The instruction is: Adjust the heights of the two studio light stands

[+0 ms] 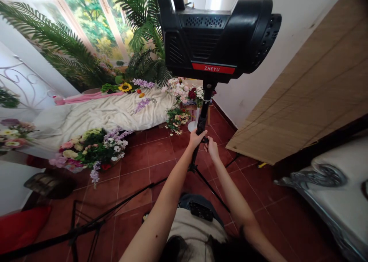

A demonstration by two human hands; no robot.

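Note:
A black studio light (212,39) with a red ZHEYU label sits on top of a black light stand (204,110), tilted a little in my view. My left hand (196,138) is wrapped round the stand's pole below the lamp. Just to the right, my right hand (211,147) has its fingers closed at a small knob (204,140) on the pole's side. The fingertips of that hand are partly hidden. Beneath both hands, the stand's legs spread over the red tiled floor (161,154).
A cream-draped bed (115,112) with artificial flowers (86,147) lies ahead to the left, palm fronds behind it. A second black stand (86,227) slants across the lower left. On the right are a bamboo blind (296,74) and a carved silver-framed sofa (324,177).

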